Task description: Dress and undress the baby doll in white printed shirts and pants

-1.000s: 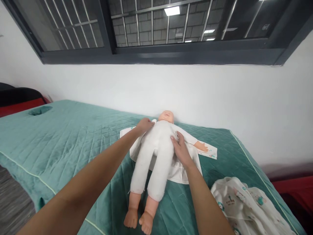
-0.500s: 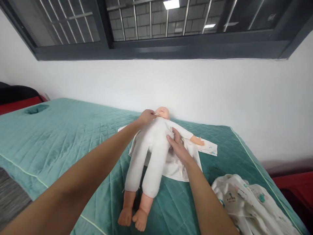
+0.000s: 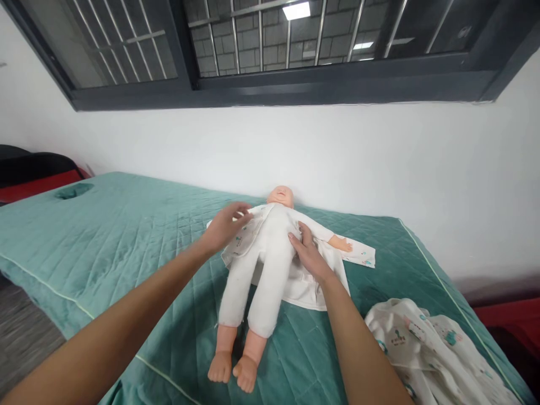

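A baby doll (image 3: 265,264) in white cloth lies on its back on a green quilted bed (image 3: 105,236), head toward the wall. Under it is spread an open printed garment (image 3: 358,256). My left hand (image 3: 225,225) pinches the garment's left flap near the doll's shoulder and folds it over the chest. Fingers together, my right hand (image 3: 310,256) lies flat on the right side of the doll's belly, pressing the cloth there. The doll's bare right arm sticks out over the sleeve.
A crumpled white printed cloth (image 3: 426,349) lies on the bed at the lower right. The white wall runs close behind the doll's head, with a barred window (image 3: 270,45) above. A red and black bed (image 3: 34,174) stands at the far left.
My left hand has come back from the doll's neck and drawn the printed left flap over the doll's side. My right hand has stayed on the belly.
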`<state>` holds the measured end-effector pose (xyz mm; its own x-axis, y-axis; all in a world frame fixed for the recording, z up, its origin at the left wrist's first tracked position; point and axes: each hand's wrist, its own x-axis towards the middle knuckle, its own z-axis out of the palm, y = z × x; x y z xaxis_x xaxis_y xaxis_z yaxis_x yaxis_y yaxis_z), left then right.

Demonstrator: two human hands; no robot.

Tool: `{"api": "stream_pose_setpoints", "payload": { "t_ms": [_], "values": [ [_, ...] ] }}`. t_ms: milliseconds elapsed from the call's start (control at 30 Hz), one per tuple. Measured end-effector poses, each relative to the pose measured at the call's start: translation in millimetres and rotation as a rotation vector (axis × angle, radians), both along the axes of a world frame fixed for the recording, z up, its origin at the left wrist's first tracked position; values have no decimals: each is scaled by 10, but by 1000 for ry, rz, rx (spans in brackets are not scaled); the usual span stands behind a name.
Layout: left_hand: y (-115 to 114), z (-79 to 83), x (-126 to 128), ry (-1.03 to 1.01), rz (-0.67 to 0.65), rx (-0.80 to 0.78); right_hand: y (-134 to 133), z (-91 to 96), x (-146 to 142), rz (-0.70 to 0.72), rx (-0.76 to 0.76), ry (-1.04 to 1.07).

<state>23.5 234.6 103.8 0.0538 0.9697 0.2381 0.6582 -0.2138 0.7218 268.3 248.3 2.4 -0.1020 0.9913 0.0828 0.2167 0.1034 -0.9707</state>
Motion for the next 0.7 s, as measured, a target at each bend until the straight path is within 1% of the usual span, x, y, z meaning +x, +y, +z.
{"api": "stream_pose_setpoints", "payload": {
  "t_ms": [67, 133, 200, 233, 300, 367, 433, 500, 567, 633, 700],
  "values": [
    [-187, -211, -119, 124, -35, 37, -4, 3, 0, -4, 11, -13],
    [-380, -401, -176, 286, -87, 111, -16, 18, -1, -14, 14, -43],
    [-546, -527, -176, 411, -60, 171, -34, 42, -3, -22, 6, -72],
    [-607, -561, -161, 456, -32, 186, -44, 54, -4, -25, 3, -81],
    [-679, -579, -116, 536, 8, 193, -63, 77, -5, -22, 2, -89],
    [-697, -550, -63, 630, 19, 202, -82, 94, -6, -21, -1, -97],
    [-699, -504, -3, 708, 8, 249, -97, 101, -5, -26, -6, -102],
    [-713, -470, 61, 747, -52, 330, -105, 97, -1, -32, -3, -97],
    [-740, -468, 118, 758, -158, 393, -101, 82, 8, -32, 4, -93],
    [-769, -496, 152, 760, -247, 406, -89, 60, 21, -30, 8, -96],
    [-787, -527, 153, 745, -296, 389, -74, 39, 35, -25, 14, -96]
  ]
}}
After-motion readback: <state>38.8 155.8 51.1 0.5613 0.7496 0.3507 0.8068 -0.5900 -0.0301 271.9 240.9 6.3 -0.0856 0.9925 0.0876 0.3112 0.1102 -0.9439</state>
